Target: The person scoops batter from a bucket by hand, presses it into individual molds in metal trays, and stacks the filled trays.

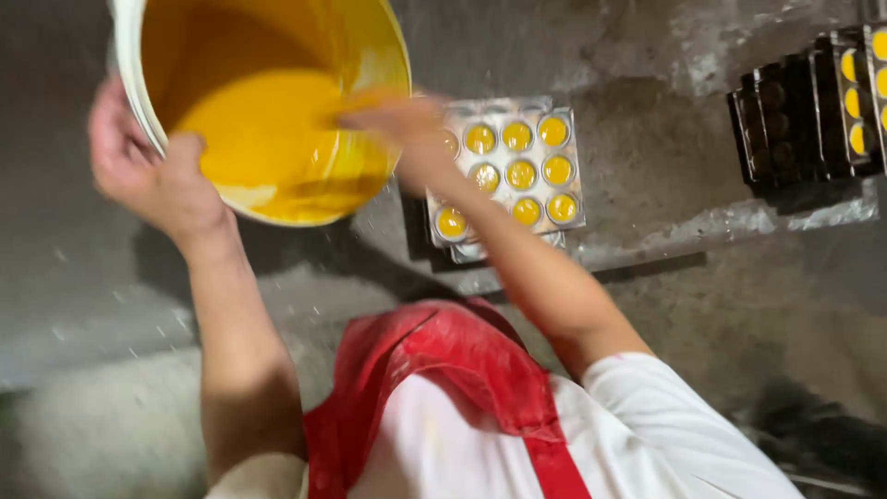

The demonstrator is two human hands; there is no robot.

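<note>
A white bucket (129, 65) with a yellow-coated inside is tilted toward me and holds thick yellow batter (263, 129). My left hand (148, 171) grips its rim on the left side. My right hand (402, 125), blurred by motion, reaches over the bucket's right rim at the batter; whether it holds anything is unclear. Just right of the bucket sits a metal mould tray (573, 162) with several round cups filled with yellow batter, resting on another tray.
At the top right stand dark mould trays (795, 120), some cups filled with yellow batter, on a raised concrete ledge (702, 226). The floor is grey concrete. My red apron (443, 370) over white sleeves fills the lower middle.
</note>
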